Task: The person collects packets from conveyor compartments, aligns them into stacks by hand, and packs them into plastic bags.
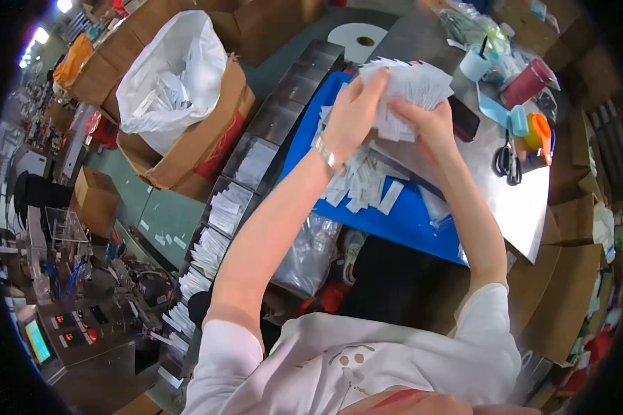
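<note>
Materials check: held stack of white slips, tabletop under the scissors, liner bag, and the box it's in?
White slips: probably paper, matte, thin-edged; coated film possible.
Tabletop: likely bare metal, perhaps stainless; smooth grey, strong glare.
Liner bag: apparently thin plastic film; soft sheen, creases.
Box: cardboard; matte brown, folded flaps.

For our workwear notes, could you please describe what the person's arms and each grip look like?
Short white sleeves leave both forearms bare. A shiny, silver-toned band circles the left wrist; none shows on the right. The left grip and right grip are gloveless.
</note>
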A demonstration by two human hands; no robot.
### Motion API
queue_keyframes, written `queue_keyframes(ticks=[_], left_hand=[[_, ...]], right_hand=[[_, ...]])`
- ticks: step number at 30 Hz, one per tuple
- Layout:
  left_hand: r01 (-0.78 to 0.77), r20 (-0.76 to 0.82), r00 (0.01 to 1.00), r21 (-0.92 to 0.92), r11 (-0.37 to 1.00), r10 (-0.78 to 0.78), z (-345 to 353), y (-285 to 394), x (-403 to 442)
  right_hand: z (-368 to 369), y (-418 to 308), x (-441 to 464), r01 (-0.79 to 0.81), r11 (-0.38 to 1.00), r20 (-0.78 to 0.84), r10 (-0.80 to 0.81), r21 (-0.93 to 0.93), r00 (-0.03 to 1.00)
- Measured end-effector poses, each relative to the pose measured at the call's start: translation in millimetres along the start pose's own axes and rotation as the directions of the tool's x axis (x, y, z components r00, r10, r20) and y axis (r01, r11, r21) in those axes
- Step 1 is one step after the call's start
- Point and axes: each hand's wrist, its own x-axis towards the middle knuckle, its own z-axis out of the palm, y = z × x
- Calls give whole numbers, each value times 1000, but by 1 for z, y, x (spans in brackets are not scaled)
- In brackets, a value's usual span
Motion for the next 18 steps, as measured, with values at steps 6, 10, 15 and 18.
queue_keyframes(ticks=[6,10,15,18], left_hand=[[87,-127,988,7,996,-85,49,-46,47],[39,-234,971,-73,997,-55,59,-57,43],[19,-166,985,-198,980,-53,53,-65,42],[-54,-113,992,-40,998,49,50,-57,29]], right_hand=[[-62,26,6,121,970,-17,-127,-209,992],[-68,28,-3,148,981,74,-140,-122,987],[-67,31,-3,196,951,131,-168,-239,977],[-64,29,-5,173,944,110,-147,-282,983]])
